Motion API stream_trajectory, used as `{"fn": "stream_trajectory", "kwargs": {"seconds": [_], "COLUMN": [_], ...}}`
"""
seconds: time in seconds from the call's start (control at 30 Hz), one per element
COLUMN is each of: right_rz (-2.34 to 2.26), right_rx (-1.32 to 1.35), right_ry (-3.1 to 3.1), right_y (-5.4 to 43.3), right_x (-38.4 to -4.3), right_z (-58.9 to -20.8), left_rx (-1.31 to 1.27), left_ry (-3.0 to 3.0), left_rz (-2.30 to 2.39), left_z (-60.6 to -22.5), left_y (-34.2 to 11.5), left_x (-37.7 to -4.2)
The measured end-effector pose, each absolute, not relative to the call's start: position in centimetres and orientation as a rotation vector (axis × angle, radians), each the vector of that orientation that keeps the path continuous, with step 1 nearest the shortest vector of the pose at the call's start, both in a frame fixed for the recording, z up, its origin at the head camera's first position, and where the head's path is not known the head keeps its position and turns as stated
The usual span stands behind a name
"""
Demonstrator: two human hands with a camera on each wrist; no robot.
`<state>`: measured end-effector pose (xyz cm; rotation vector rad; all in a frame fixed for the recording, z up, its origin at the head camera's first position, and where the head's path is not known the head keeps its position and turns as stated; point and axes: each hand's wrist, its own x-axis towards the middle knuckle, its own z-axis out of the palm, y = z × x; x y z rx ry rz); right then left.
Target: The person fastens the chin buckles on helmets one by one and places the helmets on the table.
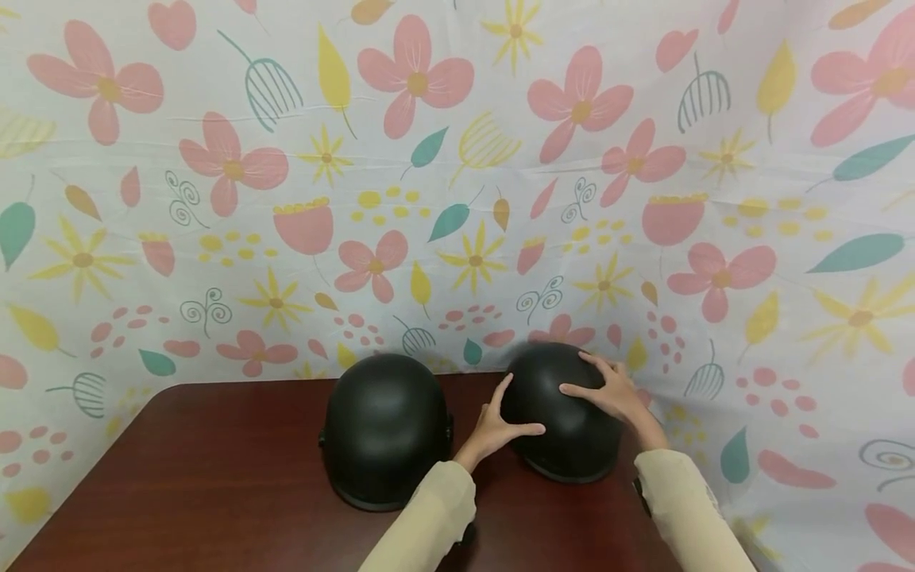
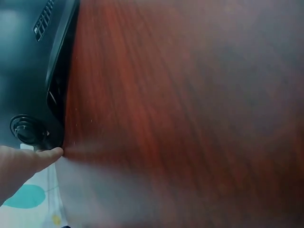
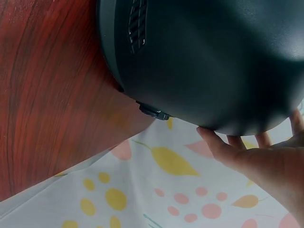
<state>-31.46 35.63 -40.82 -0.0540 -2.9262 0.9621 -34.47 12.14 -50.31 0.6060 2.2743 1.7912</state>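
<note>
there are two black helmets on one dark red-brown wooden table [image 1: 214, 453], dome up: the left helmet [image 1: 382, 429] and, near it, the right helmet [image 1: 572, 433]. both hands are at the right helmet. the left hand [image 1: 493, 429] is spread wide, thumb and forefinger apart against its left side; the right hand [image 1: 620, 396] is also spread, fingers fairly straight, against its upper right side. the left hand's other fingers are mostly hidden. whether the right helmet's rim rests fully on the table is hard to tell.

the helmets' insides are hidden, so what they contain can't be made out. the left wrist view shows one helmet, cut off, with one slatted vent [image 2: 43, 20] and one round knob [image 2: 28, 129]; which helmet is unclear. two beige sleeves [image 1: 429, 516] run off the bottom edge, and one floral cloth [image 1: 429, 191] hangs behind, cut off on every visible side.
</note>
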Motion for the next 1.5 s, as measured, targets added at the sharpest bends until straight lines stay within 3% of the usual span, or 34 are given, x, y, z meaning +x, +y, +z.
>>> {"fn": "stream_trajectory", "kwargs": {"seconds": [0.9,1.5], "right_rz": [1.068,1.215], "right_rx": [0.073,0.175], "right_ry": [-2.987,-2.827], "right_y": [34.6,32.7], "right_x": [-29.7,-29.5], "right_z": [-39.8,-39.8], "left_rx": [0.556,0.528], "left_ry": [2.402,2.584], "left_rz": [1.904,1.870], "left_z": [-48.3,-44.5], "left_y": [9.8,6.8], "left_x": [-31.1,-30.4]}}
